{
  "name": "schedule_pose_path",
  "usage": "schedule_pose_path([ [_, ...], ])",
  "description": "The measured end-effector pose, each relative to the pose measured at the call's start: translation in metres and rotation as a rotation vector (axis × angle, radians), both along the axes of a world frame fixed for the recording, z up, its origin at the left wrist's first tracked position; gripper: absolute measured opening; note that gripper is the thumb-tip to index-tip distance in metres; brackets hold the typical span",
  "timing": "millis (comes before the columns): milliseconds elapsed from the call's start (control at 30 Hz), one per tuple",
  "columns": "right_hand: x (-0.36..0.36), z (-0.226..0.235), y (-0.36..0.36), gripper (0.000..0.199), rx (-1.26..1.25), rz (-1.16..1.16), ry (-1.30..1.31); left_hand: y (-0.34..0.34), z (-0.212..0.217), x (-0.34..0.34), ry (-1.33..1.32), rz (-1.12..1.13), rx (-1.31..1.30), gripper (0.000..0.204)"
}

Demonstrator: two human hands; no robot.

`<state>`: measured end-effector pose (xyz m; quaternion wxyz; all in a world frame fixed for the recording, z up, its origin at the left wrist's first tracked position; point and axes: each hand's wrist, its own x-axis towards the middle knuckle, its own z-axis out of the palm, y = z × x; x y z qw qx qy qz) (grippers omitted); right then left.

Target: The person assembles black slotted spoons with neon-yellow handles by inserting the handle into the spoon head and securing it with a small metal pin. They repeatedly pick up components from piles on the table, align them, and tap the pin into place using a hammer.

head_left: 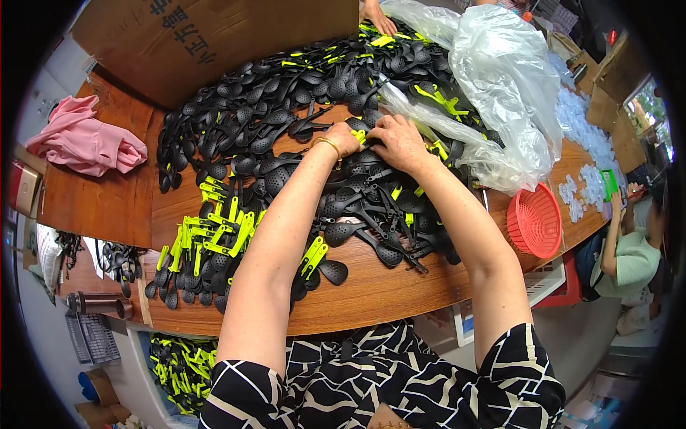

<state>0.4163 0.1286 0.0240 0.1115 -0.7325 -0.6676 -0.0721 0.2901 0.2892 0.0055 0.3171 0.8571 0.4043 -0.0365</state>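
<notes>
A big heap of black slotted plastic spoons [286, 114] with neon yellow-green handles covers the wooden table [386, 286]. My left hand [344, 139], a gold bangle on its wrist, and my right hand [397, 141] meet in the middle of the heap. Both are closed around a black spoon with a yellow-green handle piece [359, 134]. A neat row of finished spoons [207, 243] lies at the left front of the table, handles up.
A clear plastic bag [500, 86] bulges at the right rear. A red mesh basket [536, 222] sits at the right edge. A cardboard sheet [214, 36] leans at the back, pink cloth [86, 143] lies left. Another person [629, 257] sits at the right.
</notes>
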Motion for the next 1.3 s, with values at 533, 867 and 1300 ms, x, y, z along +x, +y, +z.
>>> schedule_pose_path([
  [533,0.029,0.017,0.027,0.023,0.100,-0.037,0.386,-0.140,0.109,-0.126,-0.253,-0.541,-0.520,0.023],
  [867,-0.008,0.025,0.096,0.022,-0.359,0.001,-0.455,-0.244,0.038,-0.144,-0.327,-0.709,0.200,0.029],
  [1300,0.065,0.042,0.022,0.023,0.312,-0.149,1.305,-0.194,0.018,-0.124,-0.333,-0.478,0.273,0.055],
])
